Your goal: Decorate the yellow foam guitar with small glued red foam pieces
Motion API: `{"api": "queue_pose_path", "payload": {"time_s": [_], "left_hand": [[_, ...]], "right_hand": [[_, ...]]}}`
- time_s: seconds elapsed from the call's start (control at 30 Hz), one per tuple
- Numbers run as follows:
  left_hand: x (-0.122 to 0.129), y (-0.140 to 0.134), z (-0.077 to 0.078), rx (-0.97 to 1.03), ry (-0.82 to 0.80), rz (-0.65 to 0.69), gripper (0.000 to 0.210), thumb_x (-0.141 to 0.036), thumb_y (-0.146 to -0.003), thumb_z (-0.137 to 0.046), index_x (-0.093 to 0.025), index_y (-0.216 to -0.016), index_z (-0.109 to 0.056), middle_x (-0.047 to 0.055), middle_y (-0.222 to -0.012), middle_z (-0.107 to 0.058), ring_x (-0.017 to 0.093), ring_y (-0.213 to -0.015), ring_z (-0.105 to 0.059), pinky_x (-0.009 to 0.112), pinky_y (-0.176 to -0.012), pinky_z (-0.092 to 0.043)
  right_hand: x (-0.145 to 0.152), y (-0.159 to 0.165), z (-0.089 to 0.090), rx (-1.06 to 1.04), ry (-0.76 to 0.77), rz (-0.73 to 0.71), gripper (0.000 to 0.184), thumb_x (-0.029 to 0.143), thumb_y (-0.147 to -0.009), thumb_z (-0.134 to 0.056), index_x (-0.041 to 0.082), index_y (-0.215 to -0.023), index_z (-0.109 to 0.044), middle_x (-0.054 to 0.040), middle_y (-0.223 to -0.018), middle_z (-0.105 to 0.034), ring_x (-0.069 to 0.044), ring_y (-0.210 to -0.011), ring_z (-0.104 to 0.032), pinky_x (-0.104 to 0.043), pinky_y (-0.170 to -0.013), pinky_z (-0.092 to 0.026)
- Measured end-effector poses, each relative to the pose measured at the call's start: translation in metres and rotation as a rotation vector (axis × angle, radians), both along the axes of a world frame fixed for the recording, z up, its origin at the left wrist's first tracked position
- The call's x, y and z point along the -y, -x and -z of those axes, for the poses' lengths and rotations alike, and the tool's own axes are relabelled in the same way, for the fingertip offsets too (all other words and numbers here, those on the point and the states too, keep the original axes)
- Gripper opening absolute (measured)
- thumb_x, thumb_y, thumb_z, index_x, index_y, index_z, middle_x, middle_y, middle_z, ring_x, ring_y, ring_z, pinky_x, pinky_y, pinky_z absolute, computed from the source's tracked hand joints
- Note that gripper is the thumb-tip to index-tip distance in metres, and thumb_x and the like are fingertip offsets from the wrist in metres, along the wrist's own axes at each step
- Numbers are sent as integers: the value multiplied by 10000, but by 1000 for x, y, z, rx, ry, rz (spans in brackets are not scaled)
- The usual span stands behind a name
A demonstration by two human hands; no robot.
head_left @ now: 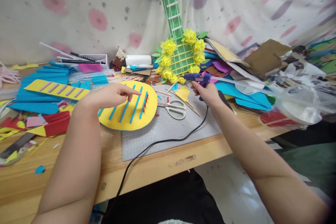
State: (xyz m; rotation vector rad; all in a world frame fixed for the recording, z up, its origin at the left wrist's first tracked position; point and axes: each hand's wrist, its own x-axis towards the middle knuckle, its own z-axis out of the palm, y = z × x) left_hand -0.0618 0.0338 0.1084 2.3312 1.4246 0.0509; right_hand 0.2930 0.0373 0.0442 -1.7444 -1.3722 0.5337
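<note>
The glue gun (pixel 199 78) is clasped by the right hand (pixel 207 92); whether anything is pinched by the left hand (pixel 111 95), over the yellow guitar (pixel 128 112) on the counter (pixel 157 169), cannot be told. Red pieces (pixel 145 105) could be displaced if brushed, or aim spoiled by a snagged cord (pixel 168 140).

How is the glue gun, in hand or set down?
In hand: the right hand holds the glue gun by its handle, the black cord running off below.

The hands (pixel 112 95) and forearms (pixel 82 157) are bare, and the clothing (pixel 168 199) below is black.
</note>
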Motion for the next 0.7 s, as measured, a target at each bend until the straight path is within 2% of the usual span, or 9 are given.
{"api": "queue_pose_path", "payload": {"time_s": [0.17, 0.3, 0.4, 0.5, 0.6, 0.7], "left_hand": [[-5, 10, -7, 32, -6, -148, 502, -223, -675, -400, -213, -1119, -632, -4, -1052, -646, 177, -971, -558, 212, -851, -426], [-6, 25, -23, -58, 34, -227, 475, -218, -721, -423, -213, -1164, -594, -8, -1111, -630, 158, -988, -542, 228, -879, -410], [-6, 46, -26, -176, 77, -236, 545, -155, -721, -425, -203, -1257, -511, 21, -1207, -584, 160, -1046, -522, 228, -872, -407], [-5, 68, -17, -343, 96, -250, 613, -160, -732, -448, -152, -1343, -395, 93, -1340, -473, 205, -1123, -488, 280, -907, -402], [-3, 85, -3, -508, -54, -251, 689, -152, -723, -495, -97, -1384, -310, 168, -1411, -360, 288, -1250, -373, 370, -998, -327], [-2, 97, 8, -552, -118, -218, 783, -93, -696, -518, -43, -1412, -203, 202, -1453, -266, 306, -1305, -301, 361, -1030, -288]], "right_hand": [[4, -11, 32, 208, 66, 133, 393, 468, -780, -494, 130, -943, -612, -113, -788, -658, -217, -715, -614, -335, -678, -477], [7, -17, 42, 269, 101, 164, 428, 462, -794, -472, 118, -1013, -601, -142, -865, -661, -260, -833, -613, -372, -773, -453], [9, -16, 46, 279, 122, 162, 443, 458, -793, -477, 110, -1038, -600, -151, -891, -662, -264, -855, -612, -370, -784, -445], [12, -16, 48, 299, 132, 152, 455, 464, -795, -479, 110, -1053, -601, -152, -903, -665, -260, -869, -613, -363, -786, -445], [14, -17, 48, 343, 156, 137, 468, 465, -794, -487, 104, -1071, -597, -166, -940, -661, -275, -915, -608, -368, -804, -441], [17, -18, 46, 380, 181, 132, 475, 433, -774, -522, 95, -1104, -572, -188, -1009, -643, -296, -964, -597, -373, -819, -440]]}}
